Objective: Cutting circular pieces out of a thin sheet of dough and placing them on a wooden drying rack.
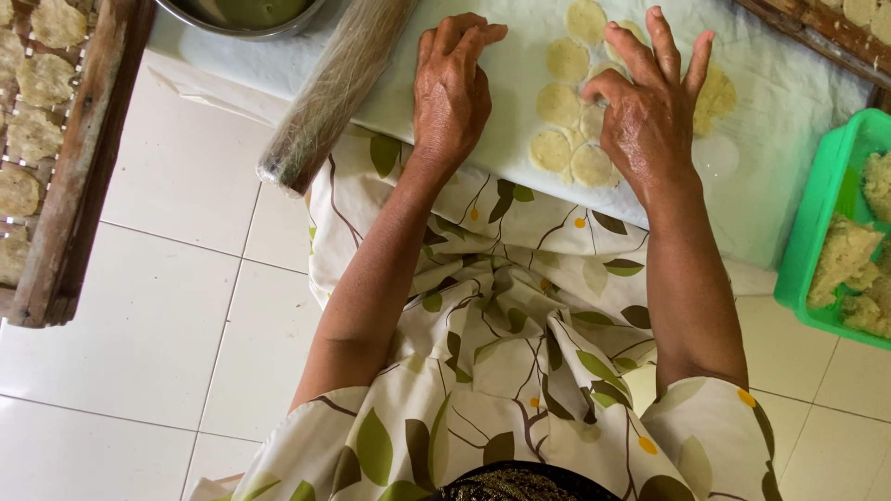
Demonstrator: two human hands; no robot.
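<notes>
pale round dough discs (566, 107), thin, flat, overlapping, right hand (645, 116) touching

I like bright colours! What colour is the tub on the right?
Green tub, seen in the head view.

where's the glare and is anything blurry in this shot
Head view: soft, even light; mild sheen on the white floor tiles and the right hand; the left hand and dough discs are sharp; the green tub at the edge looks slightly soft.
</notes>
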